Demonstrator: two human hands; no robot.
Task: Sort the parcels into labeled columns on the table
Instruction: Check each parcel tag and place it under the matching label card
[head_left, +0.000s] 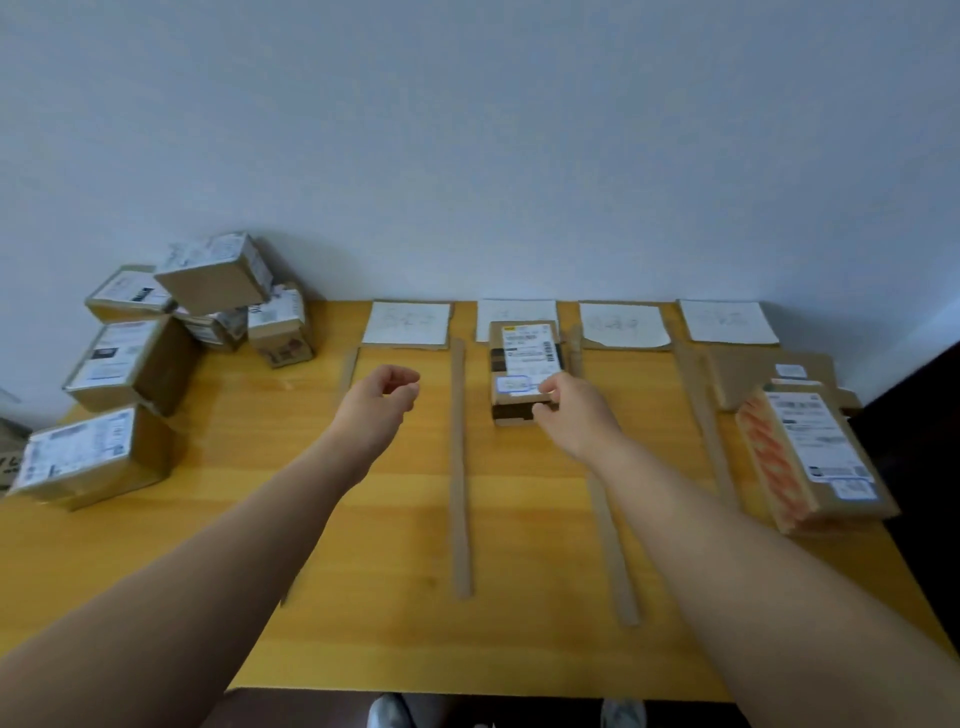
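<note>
Small parcel (524, 364) sits on the counter (363, 597) under the right hand (574, 415), white shipping label up, a blue-edged sticker at its near end. Right hand grips its near right corner: fingers curled over the top edge, thumb on the near face. Parcel lies in the lane between two cardboard strips, one (460, 467) to the left of the right hand, one (608, 519) running under that wrist. The parcel's far end touches or overlaps a paper label (517, 310) at the wall side; writing on it is too faint to read. Left hand (382, 402) hovers over the next lane to the left, fingers loosely curled, holding nothing. Another paper label (407, 322) lies beyond the left hand, two more (623, 325) (727, 321) beyond and right of the right hand. Well to the right of the right hand: a long parcel (815, 457) with an orange patterned side, label up, and a flat brown box (753, 374) just behind it. Well to the left of the left hand: a pile of parcels (130, 364), brown boxes with white labels, stacked unevenly against the wall.
</note>
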